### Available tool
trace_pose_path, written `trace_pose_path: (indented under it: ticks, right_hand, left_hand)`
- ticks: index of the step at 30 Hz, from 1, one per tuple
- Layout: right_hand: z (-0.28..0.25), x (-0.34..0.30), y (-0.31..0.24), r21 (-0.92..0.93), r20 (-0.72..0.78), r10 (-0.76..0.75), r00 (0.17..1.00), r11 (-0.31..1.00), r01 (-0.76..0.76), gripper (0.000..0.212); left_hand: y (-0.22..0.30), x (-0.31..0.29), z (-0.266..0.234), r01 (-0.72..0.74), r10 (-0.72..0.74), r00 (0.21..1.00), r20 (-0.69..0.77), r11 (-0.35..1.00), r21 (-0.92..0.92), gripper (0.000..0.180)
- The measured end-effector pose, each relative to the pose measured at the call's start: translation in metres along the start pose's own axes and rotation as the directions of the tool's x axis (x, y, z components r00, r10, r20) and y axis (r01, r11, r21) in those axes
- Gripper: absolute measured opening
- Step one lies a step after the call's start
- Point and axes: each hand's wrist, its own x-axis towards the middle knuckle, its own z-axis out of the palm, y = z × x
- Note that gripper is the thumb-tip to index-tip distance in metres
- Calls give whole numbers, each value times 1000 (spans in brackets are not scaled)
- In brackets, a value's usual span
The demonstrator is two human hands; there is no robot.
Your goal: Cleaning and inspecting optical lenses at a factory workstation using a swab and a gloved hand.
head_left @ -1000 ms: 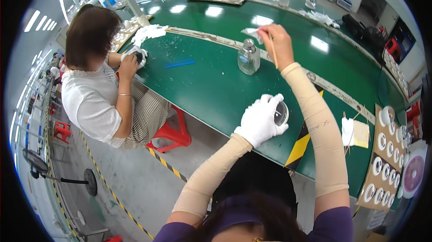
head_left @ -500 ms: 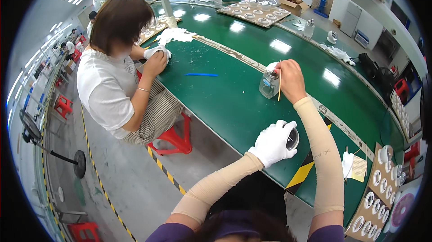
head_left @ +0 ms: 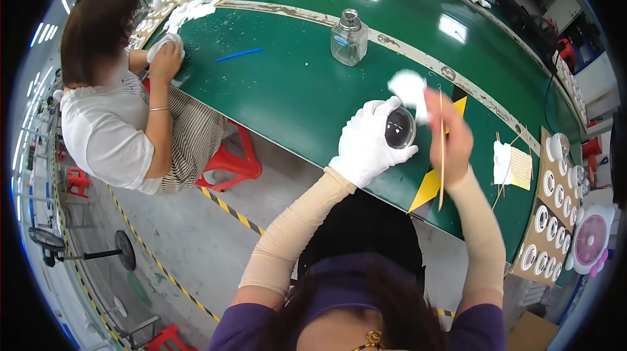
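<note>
My left hand [head_left: 360, 143], in a white glove, is closed around a round part with a glossy dark dome [head_left: 400, 127], dome side showing. Just right of it is my bare right hand [head_left: 452, 137], its fingers pinched on a white cloth [head_left: 407, 88] that is smeared by motion. A thin wooden stick [head_left: 442, 178] is also held in that hand and points down toward me. The cloth appears apart from the dome. Farther off on the green table [head_left: 281, 99] stands a clear bottle [head_left: 349, 44] with a metal top.
Left of me a co-worker [head_left: 114, 116] holds a white piece. A blue stick [head_left: 238, 54] lies on the table. To the right are a white cloth with a yellowish pad [head_left: 520, 168], thin sticks, a board of round white parts [head_left: 545, 233] and a pink fan [head_left: 590, 243].
My right hand has come back from the bottle toward me, to beside the dome, bringing the cloth and stick. My left hand keeps hold of the domed part. The view has tilted down and shifted right.
</note>
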Motion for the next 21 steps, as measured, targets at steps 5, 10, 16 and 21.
trace_pose_path:
  ticks: [5, 10, 16, 21]
  right_hand:
    - [7, -50, -23, -78, 168, -8, 986, 997, 21, 10]
    - [10, -46, -18, -97, 133, 122, 984, 989, -109, 11]
    - [13, -45, -29, -80, 104, 116, 988, 991, -108, 11]
    - [18, -34, -26, -99, 105, 137, 985, 987, -127, 9]
  left_hand:
    - [-14, -8, 10, -96, 81, 989, -124, 988, -122, 83]
    - [-13, -7, 16, -94, 74, 982, -172, 989, -113, 79]
    - [-23, -6, 19, -148, 121, 980, -156, 974, -173, 80]
    - [-22, -7, 21, -88, 64, 987, -148, 982, -164, 84]
